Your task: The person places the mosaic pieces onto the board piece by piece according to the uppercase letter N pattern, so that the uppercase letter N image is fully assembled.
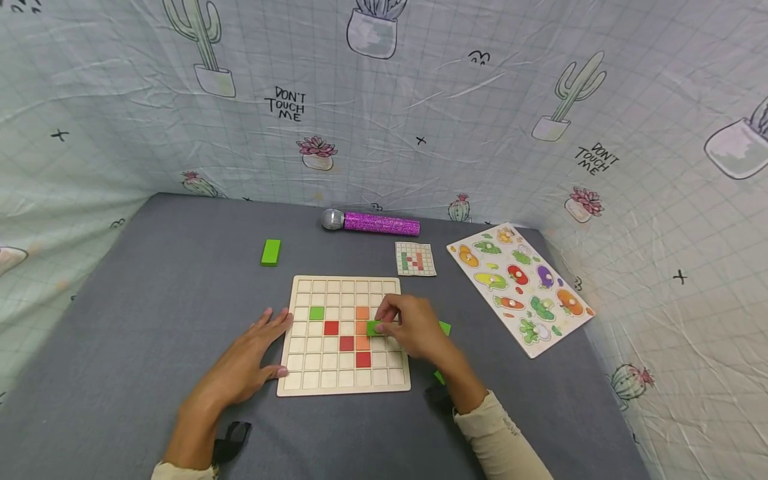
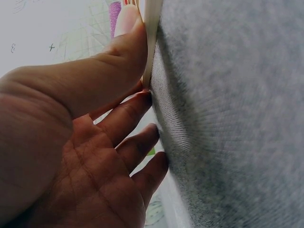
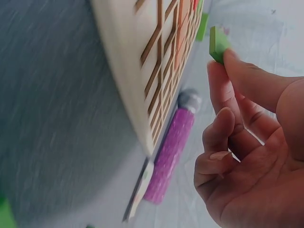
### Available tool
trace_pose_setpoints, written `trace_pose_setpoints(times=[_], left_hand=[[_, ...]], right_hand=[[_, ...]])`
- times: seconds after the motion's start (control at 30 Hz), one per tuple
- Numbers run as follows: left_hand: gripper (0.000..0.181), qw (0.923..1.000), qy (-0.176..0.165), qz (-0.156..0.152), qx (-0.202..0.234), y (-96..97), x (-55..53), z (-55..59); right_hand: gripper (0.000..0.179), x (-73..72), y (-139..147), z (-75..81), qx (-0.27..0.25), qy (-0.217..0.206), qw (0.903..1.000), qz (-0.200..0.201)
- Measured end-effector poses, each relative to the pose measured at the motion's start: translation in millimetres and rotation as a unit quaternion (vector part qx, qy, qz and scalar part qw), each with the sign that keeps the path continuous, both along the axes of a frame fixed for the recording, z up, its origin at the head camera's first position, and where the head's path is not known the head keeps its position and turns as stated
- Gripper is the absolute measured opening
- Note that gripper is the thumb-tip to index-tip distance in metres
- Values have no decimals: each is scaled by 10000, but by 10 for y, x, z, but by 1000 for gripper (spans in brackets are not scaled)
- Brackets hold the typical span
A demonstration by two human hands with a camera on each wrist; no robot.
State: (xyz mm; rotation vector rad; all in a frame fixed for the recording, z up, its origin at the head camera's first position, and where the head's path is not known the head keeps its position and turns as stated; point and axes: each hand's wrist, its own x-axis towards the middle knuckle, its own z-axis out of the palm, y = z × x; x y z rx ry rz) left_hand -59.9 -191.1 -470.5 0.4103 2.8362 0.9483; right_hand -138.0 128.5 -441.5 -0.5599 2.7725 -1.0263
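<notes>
A wooden grid board (image 1: 312, 381) lies flat on the grey surface. Its cells carry a green square tile (image 1: 317, 313), a column of orange tiles (image 1: 363, 313) and several red tiles (image 1: 347, 344). Thumb and fingertips of my left hand (image 1: 243, 360) touch the board's left edge; the fingers are spread and fairly straight. Over the right half of the grid, my right hand (image 1: 415, 325) pinches a green tile (image 3: 218, 44) between thumb and fingers. In the right wrist view that tile is held apart from the board, and the other fingers are bent.
A green block (image 1: 271, 253) lies beyond the board's upper left. Behind the board are a purple glitter microphone (image 1: 381, 223) and a small pattern card (image 1: 415, 259). A vegetable picture board (image 1: 522, 287) sits at the right. Green pieces (image 1: 445, 327) show partly behind the right arm.
</notes>
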Motion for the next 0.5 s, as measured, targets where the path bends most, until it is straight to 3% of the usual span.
trace_pose_setpoints(times=[0.5], left_hand=[[95,10000,52,-40,23,-2,-2,4]], right_hand=[[17,62,-507,-22,179,-262,9995,45]])
